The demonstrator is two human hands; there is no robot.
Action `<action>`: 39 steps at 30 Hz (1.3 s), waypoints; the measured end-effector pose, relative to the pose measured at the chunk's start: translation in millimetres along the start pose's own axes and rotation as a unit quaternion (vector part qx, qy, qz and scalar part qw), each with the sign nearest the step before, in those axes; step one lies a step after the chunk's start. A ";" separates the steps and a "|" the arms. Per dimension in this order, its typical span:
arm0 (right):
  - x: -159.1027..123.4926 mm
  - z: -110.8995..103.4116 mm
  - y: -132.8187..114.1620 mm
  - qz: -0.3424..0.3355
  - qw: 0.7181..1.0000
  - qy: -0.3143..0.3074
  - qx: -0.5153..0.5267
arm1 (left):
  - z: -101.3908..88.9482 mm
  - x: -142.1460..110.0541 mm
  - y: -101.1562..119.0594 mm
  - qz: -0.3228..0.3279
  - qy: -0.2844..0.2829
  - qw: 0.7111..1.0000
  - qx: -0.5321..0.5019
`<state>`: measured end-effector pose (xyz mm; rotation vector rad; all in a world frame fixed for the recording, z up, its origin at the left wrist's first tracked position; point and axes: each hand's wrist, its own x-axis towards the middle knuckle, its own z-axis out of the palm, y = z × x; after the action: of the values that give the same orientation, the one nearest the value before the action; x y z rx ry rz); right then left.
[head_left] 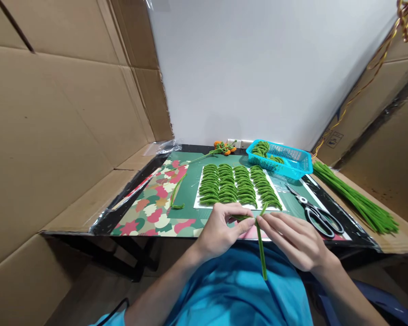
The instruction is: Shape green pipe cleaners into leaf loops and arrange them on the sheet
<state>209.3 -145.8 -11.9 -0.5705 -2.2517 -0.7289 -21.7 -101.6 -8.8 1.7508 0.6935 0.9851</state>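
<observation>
While both hands are brought together at the front edge of the tabletop (190, 148), a long green fuzzy stem (262, 256) is held between them, in front of a blue shirt. The stem's long axis is pointed toward the wearer's body: a short end is seen just beyond the fingertips, and a much longer tail is left hanging on the near side, clear of the tabletop. By the right hand (292, 235), the stem is pinched near its far end, the grip closed with the thumb hidden beneath. By the left hand (224, 228), a short green piece (240, 218) is pinched between thumb and fingers, its length laid sideways, so that the two are set roughly crosswise. The crossing is placed right where the two grips meet; the stem is nearer to the right fingertips, with the left thumb tip just beside it. Whether the two pieces are joined cannot be told, as the meeting point is covered by fingers.

Beyond the hands, curved green leaves (227, 185) are laid in four columns on a white sheet (196, 205). To the right, scissors (303, 199) are placed, with a bundle of green stems (357, 197) past them.
</observation>
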 end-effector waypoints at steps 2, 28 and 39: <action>0.1 2.0 -1.3 -0.002 1.000 0.007 0.001 | -0.1 -0.7 1.4 0.009 -0.006 1.000 0.014; -4.5 9.6 -9.8 0.119 0.988 0.063 0.072 | 1.3 5.1 6.0 -0.014 0.033 0.999 -0.001; 1.9 13.4 -8.7 0.017 0.998 0.055 0.006 | -4.3 -2.2 20.8 0.065 -0.019 0.995 0.076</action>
<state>196.7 -143.3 -21.5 -0.5479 -2.1389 -0.7134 -26.1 -108.9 10.7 1.9631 0.6500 1.0060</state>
